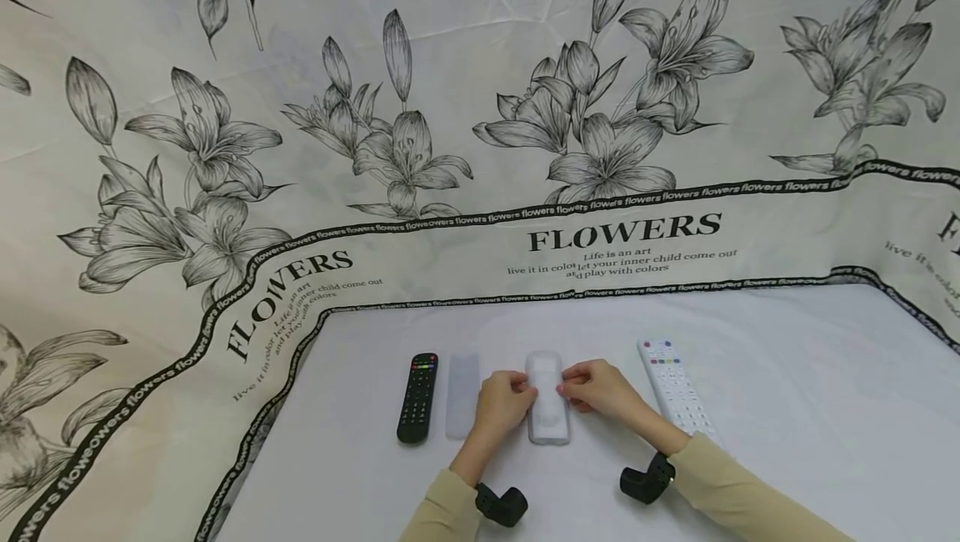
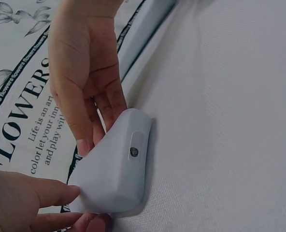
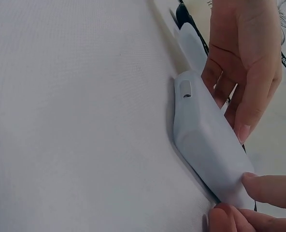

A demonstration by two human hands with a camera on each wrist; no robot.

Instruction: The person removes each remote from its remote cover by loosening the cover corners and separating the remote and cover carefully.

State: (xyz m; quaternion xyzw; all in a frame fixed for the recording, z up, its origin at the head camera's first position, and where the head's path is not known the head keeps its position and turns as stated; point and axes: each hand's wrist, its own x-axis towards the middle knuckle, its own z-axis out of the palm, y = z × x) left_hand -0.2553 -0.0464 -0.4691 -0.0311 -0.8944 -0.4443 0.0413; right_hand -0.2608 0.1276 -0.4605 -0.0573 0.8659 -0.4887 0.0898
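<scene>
One white casing (image 1: 549,402) (surface detail indistinct) between left fingers (image 1: 517,378) and right fingers (image 1: 578,373)

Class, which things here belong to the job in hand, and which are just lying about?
Job in hand:
smooth white oblong object, between left fingers and right fingers

Apparently lying about:
black oblong plastic-looking remote
long white buttoned remote
pale flat oblong strip, possibly related

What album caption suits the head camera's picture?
Between a black remote and a white remote, the left hand and right hand hold a pale oblong object on white cloth.
</scene>
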